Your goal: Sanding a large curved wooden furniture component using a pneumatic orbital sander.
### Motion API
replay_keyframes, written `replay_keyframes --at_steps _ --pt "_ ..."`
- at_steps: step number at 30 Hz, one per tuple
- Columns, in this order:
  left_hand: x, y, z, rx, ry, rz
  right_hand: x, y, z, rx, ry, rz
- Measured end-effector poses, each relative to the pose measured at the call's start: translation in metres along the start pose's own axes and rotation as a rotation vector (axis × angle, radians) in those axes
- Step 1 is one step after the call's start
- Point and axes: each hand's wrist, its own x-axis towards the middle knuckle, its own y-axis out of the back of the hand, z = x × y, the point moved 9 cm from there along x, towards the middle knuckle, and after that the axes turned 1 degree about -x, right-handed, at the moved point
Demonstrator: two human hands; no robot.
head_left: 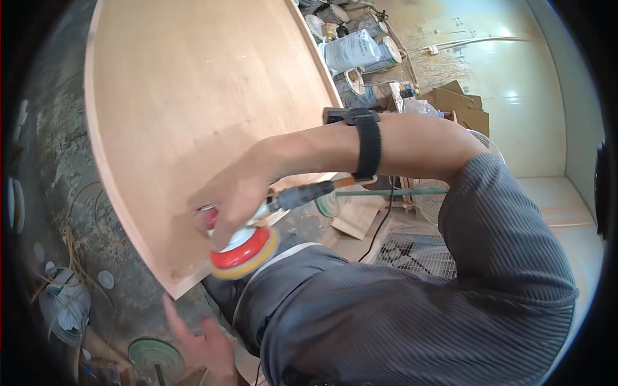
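My right hand is wrapped over the top of a round air sander, which has a red and white body and a yellow pad. The sander is tilted above the near end of a large wooden panel with a raised edge strip; whether its pad touches the wood cannot be told. A dark grey hose fitting with an orange hose runs from the sander under my right forearm, which wears a black strap. My left hand, slightly blurred, is beside the panel's near corner, holding nothing, fingers apart.
Several cans and a white sack stand beyond the panel's right edge. Cardboard leans by the wall. A wire grille and a black cable lie right of me. A green round base and a clear plastic bag are lower left.
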Motion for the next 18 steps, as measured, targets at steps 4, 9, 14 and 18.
replay_keyframes --at_steps 4,9,14,18 --pt "0.004 -0.007 0.003 -0.073 0.127 -0.180 0.014 0.020 -0.047 0.290 -0.045 0.085" --pt "0.008 -0.005 -0.003 -0.034 0.004 -0.236 0.017 0.020 -0.064 0.263 -0.070 0.178" --pt "0.004 0.002 -0.001 0.008 -0.049 -0.218 -0.022 -0.011 -0.040 0.285 -0.083 0.342" --pt "0.009 0.004 -0.002 0.060 -0.092 -0.243 -0.023 -0.013 -0.058 0.178 -0.038 0.549"
